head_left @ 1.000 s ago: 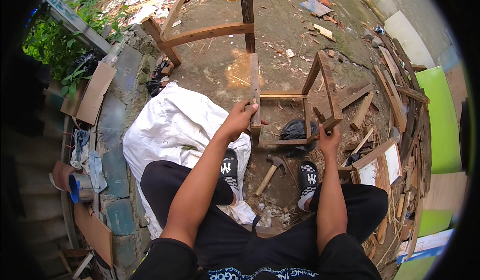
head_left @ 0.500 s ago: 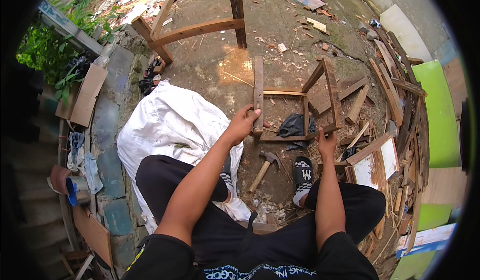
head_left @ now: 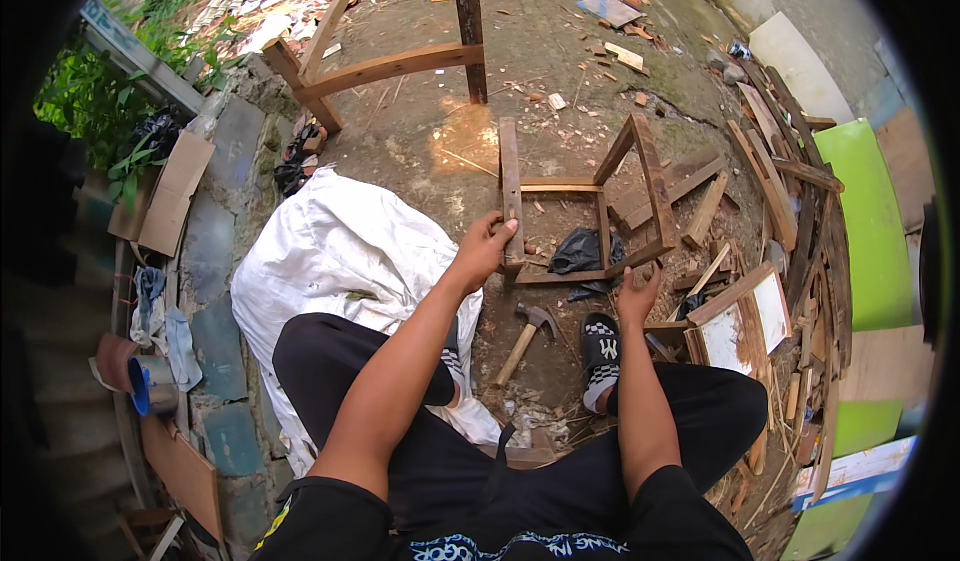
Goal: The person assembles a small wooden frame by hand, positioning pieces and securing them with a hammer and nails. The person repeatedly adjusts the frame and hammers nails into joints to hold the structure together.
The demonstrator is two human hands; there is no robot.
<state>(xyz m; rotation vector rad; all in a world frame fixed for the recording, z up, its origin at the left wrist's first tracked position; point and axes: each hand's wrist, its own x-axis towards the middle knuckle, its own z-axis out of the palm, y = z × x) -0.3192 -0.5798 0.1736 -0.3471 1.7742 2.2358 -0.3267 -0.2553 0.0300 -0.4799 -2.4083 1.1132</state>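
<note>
A small wooden frame [head_left: 510, 176], made of dark, narrow bars, stands on the ground in front of me. My left hand [head_left: 485, 249] is closed round the lower part of its left post, thumb against the face of the wood. Just below the near right corner, my right hand [head_left: 637, 299] has its fingers apart and holds nothing; whether a fingertip touches the rail I cannot tell. Between my feet lies a claw hammer [head_left: 518, 349] with a wooden handle. A crumpled black plastic bag [head_left: 578, 252] shows through the frame's bars.
White sheeting [head_left: 335, 241] spreads at my left, beside a low block wall [head_left: 215, 331]. A larger wooden frame [head_left: 400, 65] stands farther off. Scrap boards [head_left: 800, 221] are heaped at the right, near a green panel [head_left: 868, 226]. Debris litters the concrete.
My right hand has let go of the frame's near right corner and dropped slightly, its fingers spreading. The small frame shows slightly farther left, with my left hand still on its post.
</note>
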